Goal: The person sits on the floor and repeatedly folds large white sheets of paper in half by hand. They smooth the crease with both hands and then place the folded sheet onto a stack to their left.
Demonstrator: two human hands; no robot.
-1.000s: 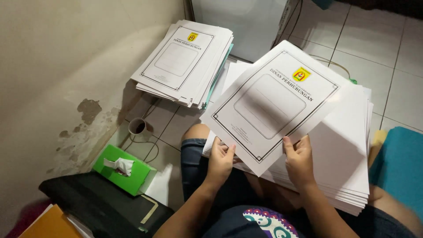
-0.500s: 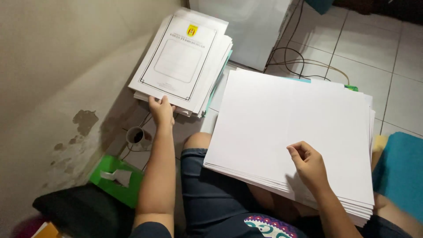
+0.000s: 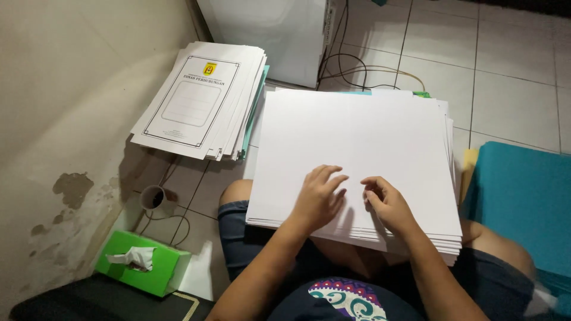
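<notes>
Tissue pokes out of the slot of a green tissue box (image 3: 143,271), which sits on the floor to the lower left of the big white paper stack (image 3: 357,154); one crumpled white sheet stands up from its top. Between that box and the stack, near the wall, stands a small dark cup (image 3: 154,197); what is in it cannot be told from this view.

The white paper stack rests across the person's lap, its top sheet blank, its near edge showing many layered sheets. Both hands lie on the near half of that top sheet. The left hand (image 3: 318,199) is laid flat, palm down, fingers slightly spread and pointing away from the body, so the paper lies directly under the fingertips. The right hand (image 3: 389,205), just beside it, is curled: its fingers are bent inward with the tips drawn close together and pressed on the sheet. Whether a sheet edge is pinched between them cannot be told. Neither hand reaches an edge of the stack; paper shows on every side of them.

Beyond the stack's far left corner, on the tiled floor against the wall, lies a second pile of printed covers (image 3: 199,98), each white with a black frame and a small yellow emblem at the top; the sheets are fanned a little out of line. Behind the stack stands a white cabinet (image 3: 267,32) with dark cables (image 3: 351,65) trailing at its foot. To the right of the stack lies a teal sheet (image 3: 523,202), with a strip of yellow showing at its edge.
</notes>
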